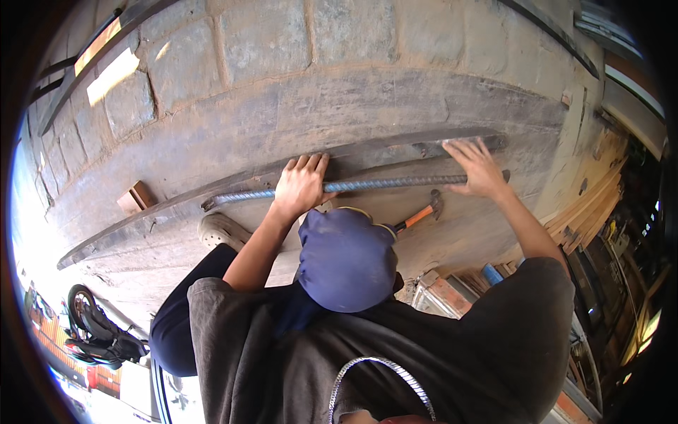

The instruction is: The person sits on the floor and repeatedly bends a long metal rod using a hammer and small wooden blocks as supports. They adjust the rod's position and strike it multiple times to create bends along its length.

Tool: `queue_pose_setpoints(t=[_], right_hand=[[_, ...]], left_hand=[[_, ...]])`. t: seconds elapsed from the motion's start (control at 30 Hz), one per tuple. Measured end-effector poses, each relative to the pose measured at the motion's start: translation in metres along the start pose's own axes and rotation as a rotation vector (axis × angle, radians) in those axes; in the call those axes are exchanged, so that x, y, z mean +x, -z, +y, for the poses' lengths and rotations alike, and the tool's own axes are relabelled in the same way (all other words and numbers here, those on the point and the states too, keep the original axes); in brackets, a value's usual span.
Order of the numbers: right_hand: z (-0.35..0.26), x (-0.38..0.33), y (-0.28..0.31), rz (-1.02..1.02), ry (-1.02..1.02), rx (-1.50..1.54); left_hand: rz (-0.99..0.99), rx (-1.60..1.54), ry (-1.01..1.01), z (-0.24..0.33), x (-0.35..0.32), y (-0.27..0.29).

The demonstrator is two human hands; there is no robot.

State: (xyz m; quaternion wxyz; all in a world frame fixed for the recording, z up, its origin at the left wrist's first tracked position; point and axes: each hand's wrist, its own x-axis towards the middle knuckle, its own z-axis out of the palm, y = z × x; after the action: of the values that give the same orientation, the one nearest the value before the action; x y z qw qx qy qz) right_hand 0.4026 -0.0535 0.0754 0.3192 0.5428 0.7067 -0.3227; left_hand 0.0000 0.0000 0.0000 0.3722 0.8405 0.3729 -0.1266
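Left hand (302, 185) grips the ribbed steel bar (381, 185); right hand (479, 169), fingers spread, presses its far end.

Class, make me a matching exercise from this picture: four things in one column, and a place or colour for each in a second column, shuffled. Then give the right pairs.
1. ribbed steel bar
2. hammer
3. cap
4. small wooden block

A. orange handle
B. dark blue
C. under both hands
D. at the plank's left end

Pairs: 1-C, 2-A, 3-B, 4-D. The left hand grips the bar; the right hand rests spread at its other end.
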Motion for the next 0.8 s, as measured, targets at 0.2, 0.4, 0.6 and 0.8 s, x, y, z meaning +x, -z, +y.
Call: queue_pose_setpoints(t=[0.2, 0.4, 0.6, 0.8], right_hand=[[0.003, -0.002, 0.013, 0.057, 0.005, 0.035], [0.008, 0.0, 0.005, 0.026, 0.006, 0.079], [0.004, -0.007, 0.001, 0.013, 0.006, 0.118], [-0.005, 0.006, 0.02, 0.069, 0.038, 0.086]], left_hand=[[0.045, -0.043, -0.004, 0.003, 0.005, 0.0], [0.1, -0.041, 0.0, 0.004, 0.009, 0.007], [0.051, -0.049, 0.01, 0.009, 0.008, 0.003], [-0.005, -0.083, 0.041, 0.005, -0.002, 0.011]])
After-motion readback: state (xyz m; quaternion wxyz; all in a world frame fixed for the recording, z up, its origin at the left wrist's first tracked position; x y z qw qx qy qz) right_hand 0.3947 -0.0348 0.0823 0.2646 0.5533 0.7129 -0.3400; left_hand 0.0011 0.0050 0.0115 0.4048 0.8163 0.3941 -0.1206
